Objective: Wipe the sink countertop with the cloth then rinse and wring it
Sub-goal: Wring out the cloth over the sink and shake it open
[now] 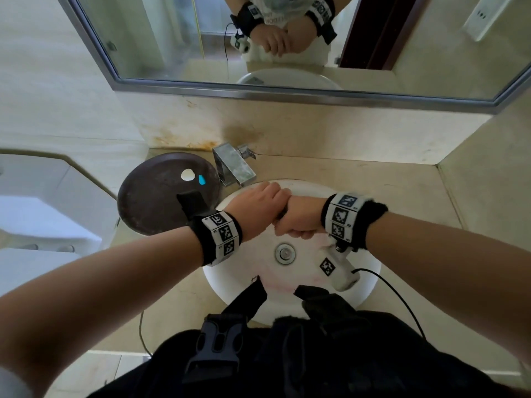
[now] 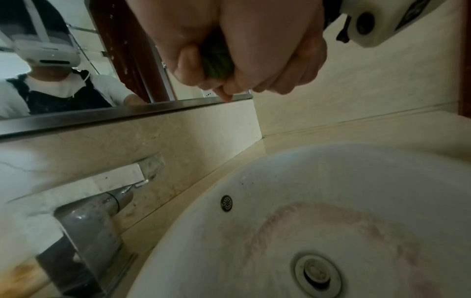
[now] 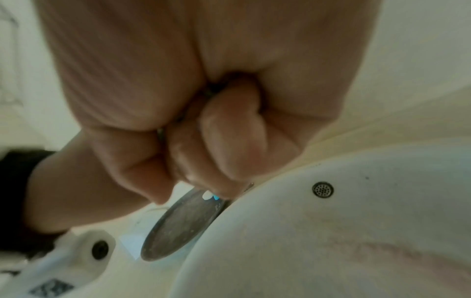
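Observation:
Both hands meet in fists over the white sink basin. My left hand and my right hand press knuckle to knuckle, gripping a small dark green striped cloth bunched between them. Only a dark sliver of the cloth shows in the head view, and the fingers hide most of it in the right wrist view too. The hands hang above the drain, just in front of the faucet. I see no water coming from the spout.
A dark round plate with a white bit and a blue bit lies on the beige countertop, left of the basin. A mirror lines the back wall. Black straps and a buckle hang at the front edge.

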`<state>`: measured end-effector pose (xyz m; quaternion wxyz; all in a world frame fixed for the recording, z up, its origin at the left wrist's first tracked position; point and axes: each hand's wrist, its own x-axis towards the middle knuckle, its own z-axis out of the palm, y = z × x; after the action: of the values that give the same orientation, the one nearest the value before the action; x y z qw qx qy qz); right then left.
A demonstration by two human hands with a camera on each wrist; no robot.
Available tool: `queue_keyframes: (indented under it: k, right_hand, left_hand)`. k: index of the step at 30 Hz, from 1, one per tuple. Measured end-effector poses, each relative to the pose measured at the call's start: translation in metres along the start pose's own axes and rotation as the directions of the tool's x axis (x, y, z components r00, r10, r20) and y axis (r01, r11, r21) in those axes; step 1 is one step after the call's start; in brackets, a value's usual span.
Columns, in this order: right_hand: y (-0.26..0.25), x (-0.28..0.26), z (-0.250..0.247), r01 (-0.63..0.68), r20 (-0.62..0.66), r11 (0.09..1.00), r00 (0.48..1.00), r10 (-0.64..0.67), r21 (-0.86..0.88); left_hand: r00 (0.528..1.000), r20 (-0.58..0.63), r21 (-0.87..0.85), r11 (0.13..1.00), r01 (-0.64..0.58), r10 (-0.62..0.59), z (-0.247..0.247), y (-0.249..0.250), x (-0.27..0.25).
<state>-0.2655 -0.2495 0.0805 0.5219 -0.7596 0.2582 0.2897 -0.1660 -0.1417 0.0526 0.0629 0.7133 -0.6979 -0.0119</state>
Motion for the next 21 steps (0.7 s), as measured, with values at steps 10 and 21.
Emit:
queue_keyframes:
  k: [10,21]
  right_hand:
    - [-0.002,0.025,0.013,-0.234,-0.285,0.652,0.958,0.028,-0.721]
    - [0.005,0.022,0.016,-0.224,-0.344,0.594,0.934,-0.095,-0.772]
  left_hand:
    - [0.907,0.331,0.186,0.96,0.208,-0.26,-0.001,0.007,0.02]
    - [0.767,0.493,0.11,0.904,0.414,-0.411,0.009,0.014,0.033]
